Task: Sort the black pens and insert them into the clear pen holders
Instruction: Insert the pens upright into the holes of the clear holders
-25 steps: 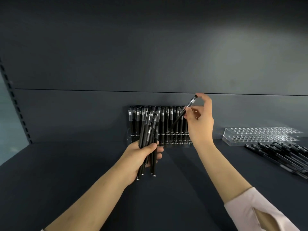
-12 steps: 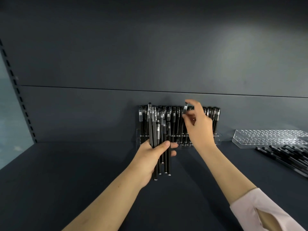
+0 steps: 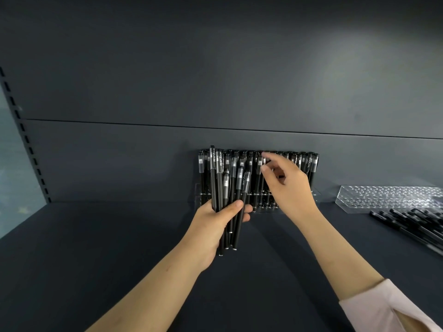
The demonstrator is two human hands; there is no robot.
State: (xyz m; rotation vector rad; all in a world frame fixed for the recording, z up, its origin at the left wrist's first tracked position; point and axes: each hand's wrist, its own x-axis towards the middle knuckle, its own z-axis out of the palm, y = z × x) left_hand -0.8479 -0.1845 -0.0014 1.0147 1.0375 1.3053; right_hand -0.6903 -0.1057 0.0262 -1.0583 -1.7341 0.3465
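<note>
**Pens and the holder, middle of the frame**

The left hand (image 3: 215,226) is wrapped around a bundle of black pens (image 3: 230,188), held upright just left of centre, in front of the clear holder (image 3: 317,191) packed with pens against the back wall. The right hand (image 3: 287,188) is up at the pen tops in that holder, thumb and forefinger close together. It's blurry there, so I can't tell if they're pinching one or just touching. Far right there's a second clear holder (image 3: 383,198), with loose pens (image 3: 412,224) lying in front of it on the dark shelf (image 3: 96,248).
</note>
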